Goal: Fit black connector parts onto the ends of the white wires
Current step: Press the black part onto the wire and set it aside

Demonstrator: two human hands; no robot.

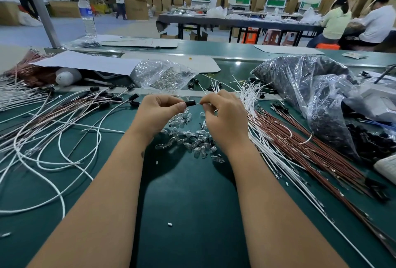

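Hands: while your forearms reach in from the bottom edge, your two hands meet above the middle of the green table (192, 203); they are raised over a scatter of small clear glass bulbs (188, 139)
Left hand: your left hand (158, 111) has thumb and forefinger pinched together on the black connector (190, 103); the part lies level, its free end pointing at your other hand
Right hand: your right hand (225, 115) is closed on a thin wire end (201, 103); the tip sits just at the connector's mouth; whether it is already inside you cannot tell; most of that wire is hidden behind your fingers
White wires: a loose fan of white wires (252, 96) lies just beyond and to the right of your right hand; beside it, further right, a bundle of brown wires (300, 143) runs diagonally
Finished side: to your left, looping wires with black caps (132, 97) on their ends sprawl across the table
Supply: a clear bag of black parts (300, 75) sits at the right rear; a smaller clear bag of bulbs (165, 75) rests behind your hands
Beyond: a water bottle (86, 17) stands upright at the far left edge; seated workers occupy another table in the background
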